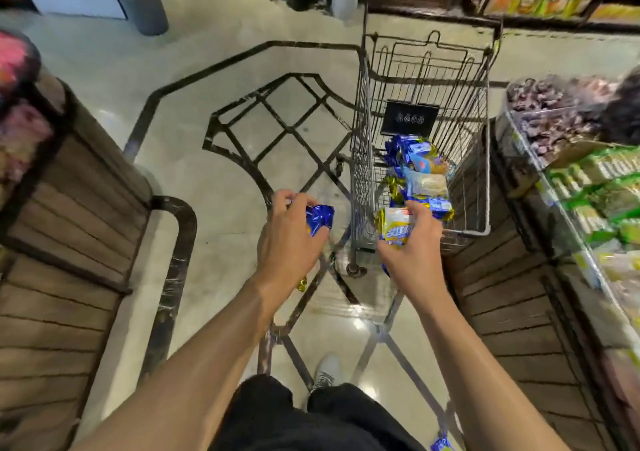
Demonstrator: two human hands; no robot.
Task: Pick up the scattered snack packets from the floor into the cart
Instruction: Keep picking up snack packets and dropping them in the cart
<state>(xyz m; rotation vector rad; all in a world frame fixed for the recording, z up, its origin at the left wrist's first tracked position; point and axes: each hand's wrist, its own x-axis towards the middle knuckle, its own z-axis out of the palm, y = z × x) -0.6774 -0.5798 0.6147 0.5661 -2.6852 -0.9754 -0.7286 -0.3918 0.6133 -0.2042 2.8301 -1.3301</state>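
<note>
While outstretched, both hands' grip (pixel 289 232) packets (pixel 320 218).

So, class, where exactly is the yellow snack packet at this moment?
In the head view, the yellow snack packet is gripped in the right hand, right of centre, at the near end of the wire cart.

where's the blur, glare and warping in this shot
Head view: wide-angle bending curves the wooden display stands at the edges; motion smear softens the shelves and bagged goods at top and right; ceiling-light glare sits on the floor; the hands, packets and cart stay fairly sharp.
</note>
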